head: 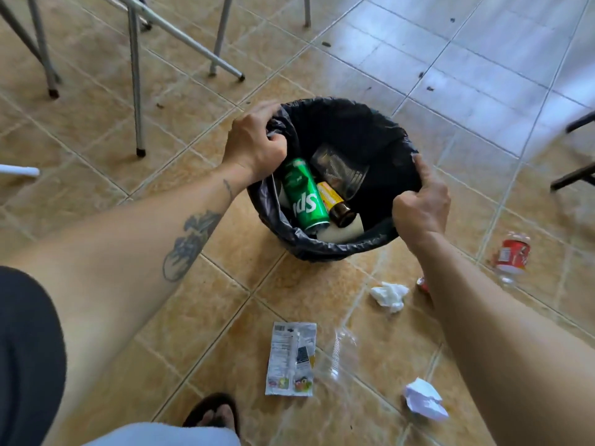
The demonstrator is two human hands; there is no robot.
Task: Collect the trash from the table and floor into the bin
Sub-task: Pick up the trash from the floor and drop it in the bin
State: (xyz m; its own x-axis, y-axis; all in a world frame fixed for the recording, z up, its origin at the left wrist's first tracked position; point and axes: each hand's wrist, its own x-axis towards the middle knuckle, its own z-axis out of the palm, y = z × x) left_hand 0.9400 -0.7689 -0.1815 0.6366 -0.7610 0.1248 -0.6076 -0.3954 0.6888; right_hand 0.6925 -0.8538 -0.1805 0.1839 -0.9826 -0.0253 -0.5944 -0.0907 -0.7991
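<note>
A round bin (322, 249) lined with a black bag stands on the tiled floor. My left hand (256, 143) grips the bag's rim on the left side, and my right hand (421, 206) grips it on the right. Inside lie a green can (304, 194), a small brown bottle (343, 214), a yellow pack (328, 194) and a clear plastic tray (341, 170). On the floor nearer to me lie a snack wrapper (291, 358), a clear plastic bag (341, 352), a white tissue (389, 296), a crumpled paper (423, 399) and a red-labelled plastic bottle (512, 257).
Grey metal table and chair legs (136, 88) stand on the floor at the upper left. Dark furniture legs (576, 172) show at the right edge. A small red item (422, 283) peeks out beside my right forearm. My sandalled foot (214, 413) is at the bottom.
</note>
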